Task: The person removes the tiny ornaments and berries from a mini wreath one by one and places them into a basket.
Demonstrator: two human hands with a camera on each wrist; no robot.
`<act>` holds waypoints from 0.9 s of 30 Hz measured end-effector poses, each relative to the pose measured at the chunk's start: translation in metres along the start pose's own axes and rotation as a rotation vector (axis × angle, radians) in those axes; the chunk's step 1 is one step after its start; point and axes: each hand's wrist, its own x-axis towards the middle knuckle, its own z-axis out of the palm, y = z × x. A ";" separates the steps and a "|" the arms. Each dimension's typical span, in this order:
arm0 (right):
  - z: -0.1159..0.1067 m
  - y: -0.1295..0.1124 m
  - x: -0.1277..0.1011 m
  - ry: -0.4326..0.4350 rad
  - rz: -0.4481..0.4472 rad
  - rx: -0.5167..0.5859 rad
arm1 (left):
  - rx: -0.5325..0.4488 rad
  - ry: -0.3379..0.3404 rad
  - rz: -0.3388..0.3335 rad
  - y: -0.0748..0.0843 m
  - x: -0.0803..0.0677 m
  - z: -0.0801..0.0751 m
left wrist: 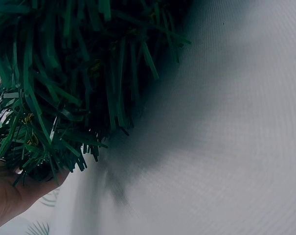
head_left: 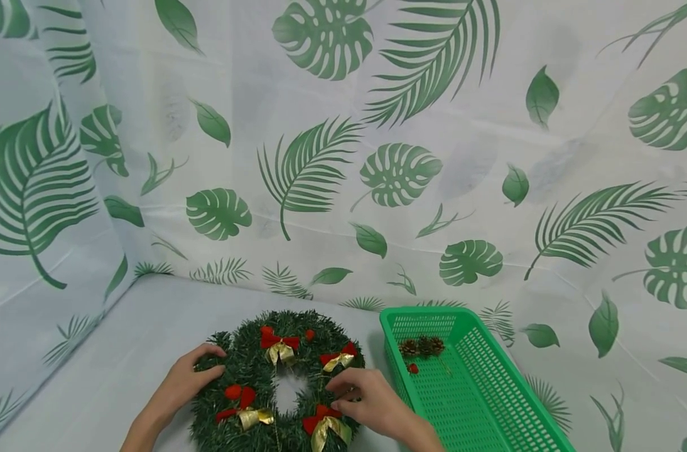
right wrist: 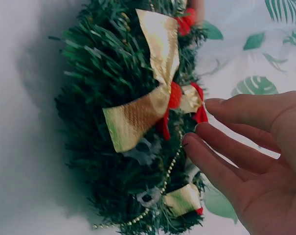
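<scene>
Wreath [head_left: 247,364] lies flat on the white table [head_left: 151,333], right in front of you, between your two hands. Ring shape, so no long axis to line up with; what counts is which hand is nearer which part. Your left hand [head_left: 184,382] has the outer left edge, thumb and fingers curled round a tuft of greenery. Your right hand [head_left: 377,402] comes in from the right, over that side of the ring, fingers half bent, thumb and fingertips slightly apart, nothing seen between them. Contact there: cannot tell.

Key relation: the lower-right bow [head_left: 326,428], red with gold tails, sits just beside the right fingertips, leftward and toward you. Right hand is clearly nearer to it; your left is across the ring, closer to the left bow [head_left: 254,415]. Two more bows sit on the far half, and the right wrist view shows a gold bead string [right wrist: 174,164] in the greenery.

Green basket [head_left: 462,402] stands right of the wreath, near your right forearm, with pine cones [head_left: 422,346] and a small red piece [head_left: 413,368] inside.
</scene>
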 end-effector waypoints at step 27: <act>0.017 0.000 0.010 -0.042 0.002 -0.050 | -0.010 0.004 -0.007 -0.003 0.001 0.001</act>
